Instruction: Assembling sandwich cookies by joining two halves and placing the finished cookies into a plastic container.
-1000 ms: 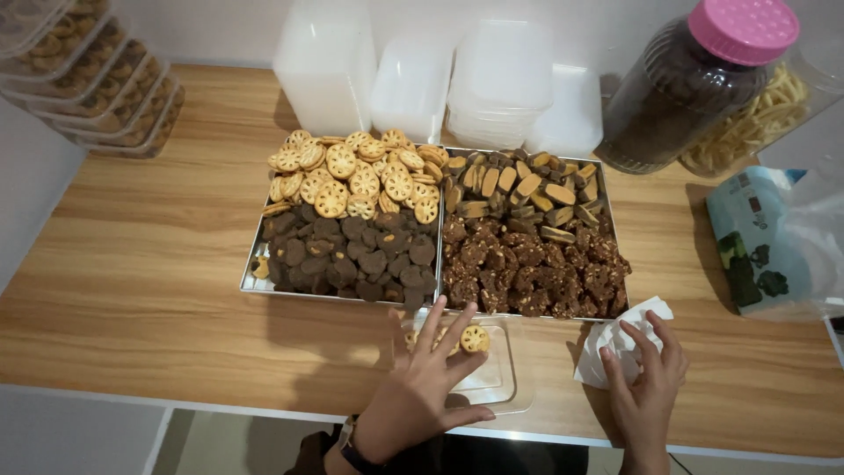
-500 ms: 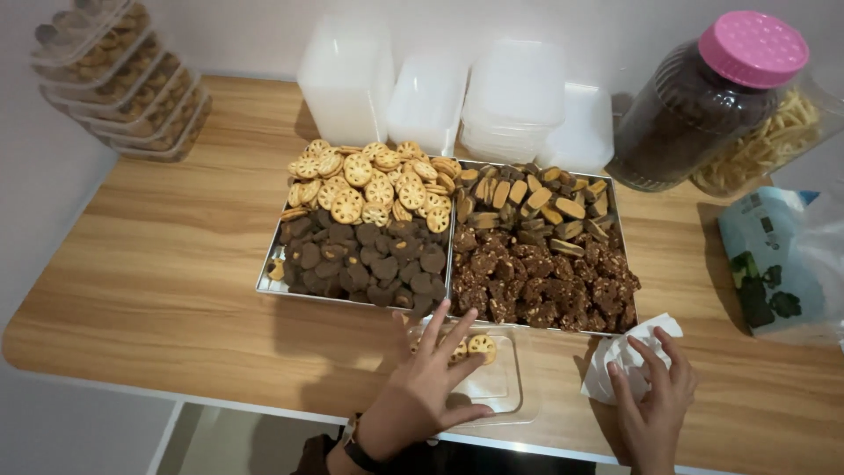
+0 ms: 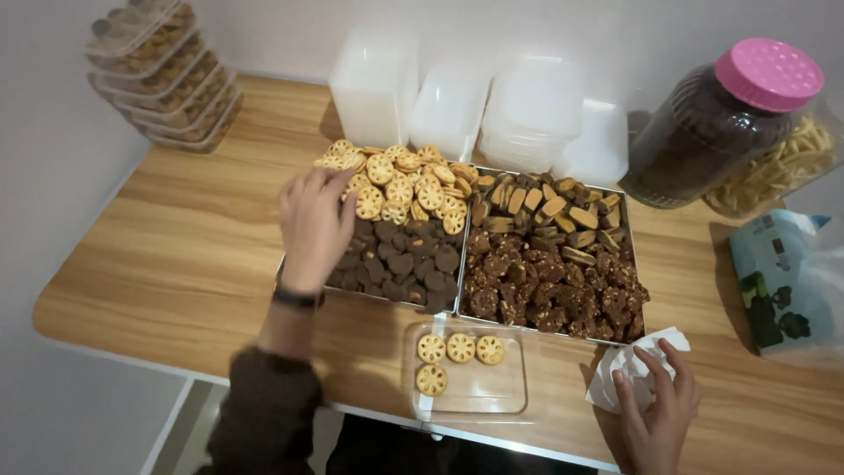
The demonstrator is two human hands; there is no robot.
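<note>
Reaching over the metal tray (image 3: 457, 303), left hand (image 3: 315, 224) rests fingers-down on the round lattice biscuits (image 3: 400, 186); whether any is pinched cannot be told. Clear shallow container (image 3: 470, 400) sits at the table's near edge, four such biscuits inside. Right hand (image 3: 655, 409) lies loosely spread on a white tissue (image 3: 629, 369), gripping nothing firmly. Handling note: lift few biscuits lightly, lay flat beside the others.
</note>
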